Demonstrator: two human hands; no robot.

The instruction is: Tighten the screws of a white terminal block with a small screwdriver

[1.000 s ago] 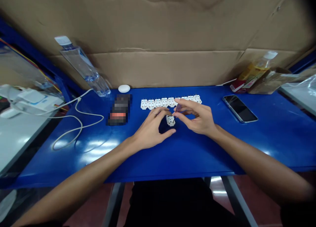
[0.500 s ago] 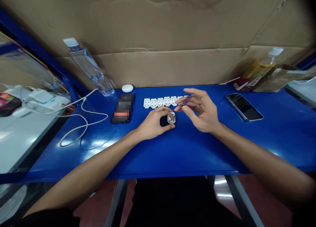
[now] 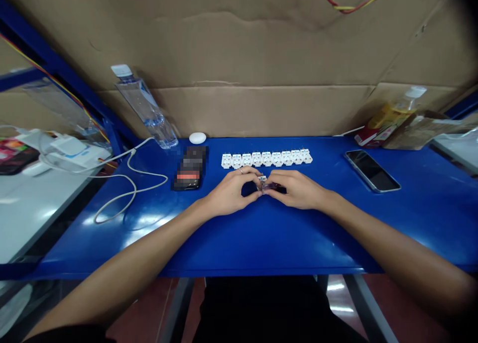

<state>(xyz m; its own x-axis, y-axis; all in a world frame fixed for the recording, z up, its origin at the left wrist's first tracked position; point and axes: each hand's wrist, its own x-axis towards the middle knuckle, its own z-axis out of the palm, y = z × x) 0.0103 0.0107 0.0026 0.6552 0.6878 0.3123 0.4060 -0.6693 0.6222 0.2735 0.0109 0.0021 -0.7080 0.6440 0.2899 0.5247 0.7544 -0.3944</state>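
My left hand [image 3: 232,192], with a ring on one finger, is closed in a pinch around a small white plastic module [image 3: 262,178]. Its top edge shows between the fingertips; the rest is covered by my fingers. My right hand [image 3: 300,189] is closed on a small purple tool [image 3: 275,187], whose tip meets the module; its exact kind cannot be made out. Both hands' fingertips come together at the module, just above the table. Behind them stand several similar white modules [image 3: 266,158] in a row, with thin pins pointing away from me.
On the blue table [image 3: 269,243] lie a dark phone [image 3: 189,169] and a white oval case [image 3: 197,138] at left, near a water bottle [image 3: 147,109] and a white cable [image 3: 136,183]. Another phone [image 3: 372,171] lies at right, before a drink bottle [image 3: 398,111]. Cardboard [image 3: 239,49] closes off the back.
My right hand has come down and left, bringing the purple tool against the module in my left hand. More of the row of modules shows now. The view has shifted slightly.
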